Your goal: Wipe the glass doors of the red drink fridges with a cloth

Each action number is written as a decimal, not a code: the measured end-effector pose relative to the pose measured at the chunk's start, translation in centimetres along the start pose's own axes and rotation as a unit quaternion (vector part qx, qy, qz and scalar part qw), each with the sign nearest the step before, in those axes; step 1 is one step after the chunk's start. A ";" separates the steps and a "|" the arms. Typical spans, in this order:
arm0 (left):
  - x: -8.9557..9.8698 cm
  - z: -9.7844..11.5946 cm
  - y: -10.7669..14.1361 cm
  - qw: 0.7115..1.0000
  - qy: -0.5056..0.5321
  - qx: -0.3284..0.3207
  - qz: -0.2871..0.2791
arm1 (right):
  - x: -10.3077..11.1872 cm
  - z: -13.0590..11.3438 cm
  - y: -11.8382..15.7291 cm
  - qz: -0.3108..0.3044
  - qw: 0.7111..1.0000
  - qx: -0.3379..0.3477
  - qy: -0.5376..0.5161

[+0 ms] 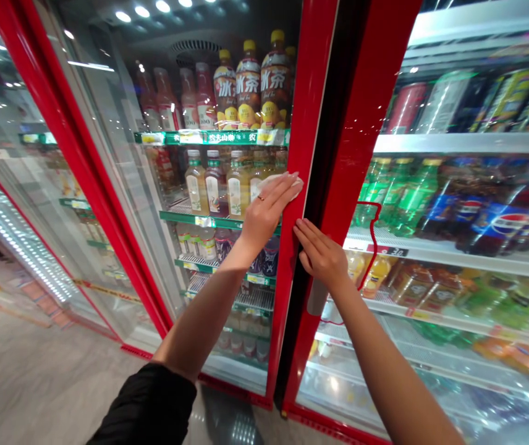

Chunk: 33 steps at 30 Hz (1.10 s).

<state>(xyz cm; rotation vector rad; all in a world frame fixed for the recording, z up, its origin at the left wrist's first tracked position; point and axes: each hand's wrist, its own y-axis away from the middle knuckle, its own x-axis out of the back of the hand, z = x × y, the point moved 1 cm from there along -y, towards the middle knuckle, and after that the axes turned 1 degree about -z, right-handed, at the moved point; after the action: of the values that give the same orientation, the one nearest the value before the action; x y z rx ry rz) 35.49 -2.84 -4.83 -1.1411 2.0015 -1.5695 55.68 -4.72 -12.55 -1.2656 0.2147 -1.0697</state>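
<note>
My left hand [264, 213] presses a white cloth [298, 186] against the red door frame [308, 123] of a glass-door drinks fridge, with its fingers stretched over the cloth. A ring shows on one finger. Just lower and to the right is my right hand [324, 254], its fingers straight and close together, reaching across the dark gap. Its fingertips touch the edge of the same red frame. Behind the glass door [120, 154], near the left hand, stand juice bottles [237, 185] with white labels.
To the right stands a second red-framed fridge [361, 123] with cola bottles [508, 219] and green bottles [417, 191]. Iced tea bottles [274, 80] fill the upper shelf of the left fridge. More glass doors continue leftward above the grey floor [37, 383].
</note>
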 end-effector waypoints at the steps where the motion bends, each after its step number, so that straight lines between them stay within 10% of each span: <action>1: -0.1 0.5 0.9 0.999 0.001 0.028 0.018 | 0.0 0.0 0.0 0.000 1.000 -0.003 -0.003; 8: 0.1 1.7 1.8 0.991 -0.028 -0.103 -0.076 | -0.4 -0.2 0.3 0.028 1.000 0.002 0.009; 16: 0.1 1.8 2.9 0.999 -0.023 0.024 -0.003 | 0.2 -0.4 0.1 0.010 1.000 -0.004 0.003; 23: 0.9 0.3 1.5 0.995 -0.014 -0.062 -0.080 | 0.1 -0.2 0.3 -0.001 1.000 -0.007 0.002; 29: 1.2 -0.6 3.5 0.992 -0.030 0.086 0.087 | 0.1 -0.3 0.3 0.005 1.000 -0.008 0.002; 33: 1.2 -0.1 5.9 0.997 -0.024 0.046 0.055 | 0.2 -0.2 -0.1 0.005 1.000 0.001 0.002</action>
<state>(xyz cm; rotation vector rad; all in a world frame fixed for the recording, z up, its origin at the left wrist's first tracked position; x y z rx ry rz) 32.52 -3.32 -10.01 -1.0062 1.9070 -1.5466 55.65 -5.03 -12.46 -1.2603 0.2223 -1.0644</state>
